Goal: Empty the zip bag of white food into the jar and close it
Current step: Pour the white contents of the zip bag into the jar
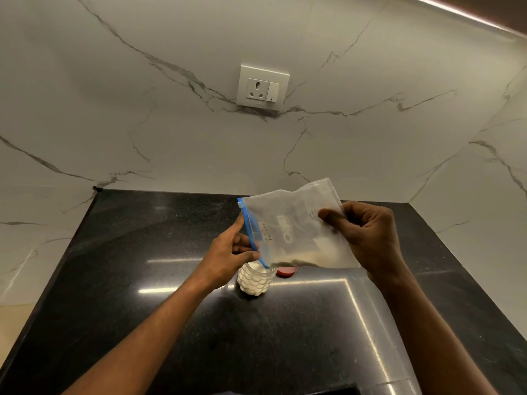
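A clear zip bag [291, 226] with a blue zip strip is held tipped above the counter, its zip edge pointing down and left. My left hand [231, 255] pinches the blue strip near the lower corner. My right hand [368, 235] grips the bag's far end, raised higher. A little white food remains along the bag's lower edge. Directly under the zip corner stands a small clear textured jar [253, 282], open and nearly full of white food. A red lid [287, 271] lies on the counter just right of the jar, partly hidden by the bag.
The work happens on a glossy black stone counter [171, 309] with marble walls behind and on both sides. A white wall socket with a switch [262, 87] sits above. A dark object's edge [336, 390] shows at the bottom of the view.
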The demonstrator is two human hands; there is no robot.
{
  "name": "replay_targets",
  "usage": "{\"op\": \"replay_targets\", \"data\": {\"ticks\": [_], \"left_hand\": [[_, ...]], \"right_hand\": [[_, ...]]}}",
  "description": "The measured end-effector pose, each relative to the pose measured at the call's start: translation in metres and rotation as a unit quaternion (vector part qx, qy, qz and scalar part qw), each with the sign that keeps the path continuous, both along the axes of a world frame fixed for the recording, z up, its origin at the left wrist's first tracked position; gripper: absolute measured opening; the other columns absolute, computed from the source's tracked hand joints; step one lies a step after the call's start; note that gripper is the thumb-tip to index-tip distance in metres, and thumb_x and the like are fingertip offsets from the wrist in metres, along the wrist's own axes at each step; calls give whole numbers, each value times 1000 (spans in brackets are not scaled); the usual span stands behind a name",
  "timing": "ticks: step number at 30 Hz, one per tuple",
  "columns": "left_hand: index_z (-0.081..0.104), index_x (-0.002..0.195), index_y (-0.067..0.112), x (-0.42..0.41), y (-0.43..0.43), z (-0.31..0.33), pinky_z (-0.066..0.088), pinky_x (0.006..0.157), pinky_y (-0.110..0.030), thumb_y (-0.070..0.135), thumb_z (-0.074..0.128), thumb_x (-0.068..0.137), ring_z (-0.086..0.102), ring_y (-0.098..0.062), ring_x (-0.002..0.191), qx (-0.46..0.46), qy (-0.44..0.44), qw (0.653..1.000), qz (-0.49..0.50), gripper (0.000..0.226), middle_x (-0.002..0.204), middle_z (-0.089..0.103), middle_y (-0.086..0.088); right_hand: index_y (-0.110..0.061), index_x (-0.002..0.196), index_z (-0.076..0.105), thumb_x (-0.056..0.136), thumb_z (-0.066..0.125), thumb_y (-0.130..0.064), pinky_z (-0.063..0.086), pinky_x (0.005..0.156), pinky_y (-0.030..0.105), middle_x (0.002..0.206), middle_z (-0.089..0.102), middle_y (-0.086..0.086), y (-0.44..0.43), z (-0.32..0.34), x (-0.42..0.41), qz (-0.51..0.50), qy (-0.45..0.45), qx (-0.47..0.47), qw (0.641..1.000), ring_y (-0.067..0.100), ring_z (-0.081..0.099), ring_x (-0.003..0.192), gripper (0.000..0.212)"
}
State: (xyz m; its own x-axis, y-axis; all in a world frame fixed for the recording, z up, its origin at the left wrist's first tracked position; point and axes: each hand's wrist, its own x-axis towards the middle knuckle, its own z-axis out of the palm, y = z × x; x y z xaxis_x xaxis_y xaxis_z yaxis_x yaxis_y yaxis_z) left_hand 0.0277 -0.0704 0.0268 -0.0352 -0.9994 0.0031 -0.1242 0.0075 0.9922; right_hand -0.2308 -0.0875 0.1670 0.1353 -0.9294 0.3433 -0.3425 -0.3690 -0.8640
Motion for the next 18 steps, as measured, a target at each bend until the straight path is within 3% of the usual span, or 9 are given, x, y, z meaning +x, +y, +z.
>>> {"op": "replay_targets", "data": {"ticks": [4,9,12,18], "left_hand": [[21,164,36,-1,1,1,61,83,-18,3,80,91,78,-10,105,-3,4,1000,4,100,107,80,-2],[32,162,33,-3,1,0,62,95,-32,2,80,91,78,-13,105,8,4,1000,16,91,109,80,-2],[36,160,27,-4,2,0,62,97,-36,2,80,90,78,-13,104,12,3,1000,22,86,109,79,-3],[44,148,37,-1,1,3,63,85,-23,0,80,90,78,-11,103,0,18,1000,24,79,107,79,-3]], "right_hand": [[-24,80,80,83,84,-40,62,62,35,75,78,1,0,4,0,-20,-1,-9,1000,21,74,66,16],[-23,80,79,84,83,-39,64,63,42,77,79,1,-1,7,5,-4,15,-12,1000,23,75,67,17],[-26,80,80,85,82,-38,64,62,39,77,79,-2,-2,9,7,3,24,-18,1000,18,75,66,13],[-25,81,80,82,82,-43,66,63,41,80,80,0,-4,11,7,4,24,-12,1000,21,77,69,19]]}}
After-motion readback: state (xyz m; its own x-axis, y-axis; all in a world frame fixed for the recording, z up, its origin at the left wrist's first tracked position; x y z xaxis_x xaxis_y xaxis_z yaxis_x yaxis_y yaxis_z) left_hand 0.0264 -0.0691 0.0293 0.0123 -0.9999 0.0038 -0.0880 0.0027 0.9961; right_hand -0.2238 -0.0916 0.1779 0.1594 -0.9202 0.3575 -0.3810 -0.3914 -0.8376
